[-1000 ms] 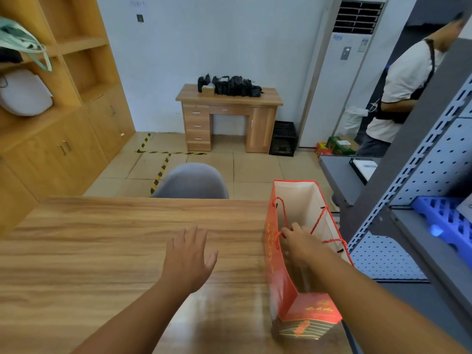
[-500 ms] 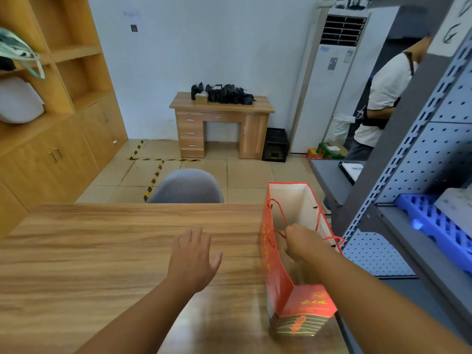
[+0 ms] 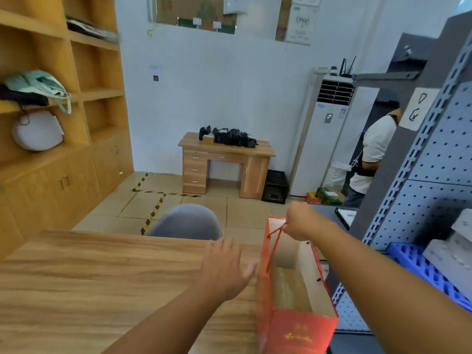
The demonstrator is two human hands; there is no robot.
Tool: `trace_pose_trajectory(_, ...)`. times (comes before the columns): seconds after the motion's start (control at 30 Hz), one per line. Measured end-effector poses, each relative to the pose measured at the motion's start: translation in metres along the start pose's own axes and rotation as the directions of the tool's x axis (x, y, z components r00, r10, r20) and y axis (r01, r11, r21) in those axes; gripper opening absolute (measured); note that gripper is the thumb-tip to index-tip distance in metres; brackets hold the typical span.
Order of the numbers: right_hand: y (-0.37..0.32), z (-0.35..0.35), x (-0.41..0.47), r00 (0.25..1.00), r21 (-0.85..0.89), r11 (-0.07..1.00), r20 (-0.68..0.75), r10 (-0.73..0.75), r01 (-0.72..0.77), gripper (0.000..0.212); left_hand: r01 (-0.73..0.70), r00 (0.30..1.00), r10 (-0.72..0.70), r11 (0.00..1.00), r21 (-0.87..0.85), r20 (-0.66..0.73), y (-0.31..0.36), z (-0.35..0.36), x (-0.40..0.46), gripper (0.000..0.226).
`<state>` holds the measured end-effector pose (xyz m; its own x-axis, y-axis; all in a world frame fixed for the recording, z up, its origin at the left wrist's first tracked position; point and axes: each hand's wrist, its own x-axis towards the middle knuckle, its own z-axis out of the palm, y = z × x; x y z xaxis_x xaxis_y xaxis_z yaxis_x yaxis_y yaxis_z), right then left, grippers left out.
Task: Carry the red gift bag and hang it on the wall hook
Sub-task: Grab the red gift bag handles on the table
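Fingers of the right hand (image 3: 298,221) are curled into a fist around the red cord handles (image 3: 277,233) of the glossy red paper gift bag (image 3: 293,325), which hangs open-mouthed at the right edge of the wood-grain table (image 3: 89,282). The left hand (image 3: 224,267) hovers palm-down, fingers loosely spread, touching nothing. Compared with half a second ago, the right hand is higher and the cords are pulled taut.

- An office with a storeroom side: wooden wall shelving (image 3: 76,98), a small drawer desk (image 3: 224,164) against the white wall.
- Grey pegboard racking (image 3: 439,162) (hand-labelled), a standing air conditioner (image 3: 324,139), hazard tape (image 3: 153,213) on the floor.
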<state>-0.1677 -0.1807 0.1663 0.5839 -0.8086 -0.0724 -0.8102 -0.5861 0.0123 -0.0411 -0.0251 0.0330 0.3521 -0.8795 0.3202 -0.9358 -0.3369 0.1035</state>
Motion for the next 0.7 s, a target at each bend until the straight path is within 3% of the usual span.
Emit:
trace_pose_trajectory(0.13, -0.024, -0.009, -0.002, 0.996, 0.108, 0.994, -0.088, 0.012, -0.002, 0.037, 0.032, 0.999, -0.034, 0.970, -0.240, -0.003, 0.040, -0.023, 0.013, 0.079)
trace_pose_trajectory(0.23, -0.038, -0.011, 0.000, 0.994, 0.208, 0.978, -0.096, 0.045, -0.024, 0.027, 0.143, 0.989, -0.116, 0.903, -0.405, 0.091, 0.062, -0.035, 0.022, 0.094)
trace_pose_trajectory(0.3, -0.045, -0.010, 0.003, 0.992, 0.296, 0.955, -0.108, 0.058, -0.023, 0.026, 0.208, 0.975, -0.155, 0.886, -0.415, 0.157, 0.069, -0.040, 0.026, 0.101)
trace_pose_trajectory(0.4, -0.052, -0.010, 0.003, 0.994, 0.397, 0.918, -0.093, 0.059, -0.018, 0.023, 0.188, 0.982, -0.175, 0.921, -0.342, 0.069, 0.061, -0.043, 0.027, 0.062)
trace_pose_trajectory(0.5, -0.057, -0.011, -0.002, 1.000, 0.532, 0.846, -0.010, 0.029, -0.019, 0.020, 0.131, 0.985, -0.164, 0.916, -0.378, -0.055, 0.035, -0.050, 0.030, 0.024)
trace_pose_trajectory(0.6, -0.061, -0.014, -0.013, 0.979, 0.673, 0.740, 0.152, -0.134, -0.003, 0.018, 0.043, 0.994, -0.070, 0.956, -0.291, -0.081, 0.003, -0.065, 0.035, 0.016)
trace_pose_trajectory(0.7, -0.069, -0.013, -0.024, 0.924, 0.678, 0.733, 0.243, -0.297, 0.057, 0.018, -0.002, 0.997, -0.010, 0.987, -0.161, -0.071, -0.025, -0.092, 0.034, 0.019)
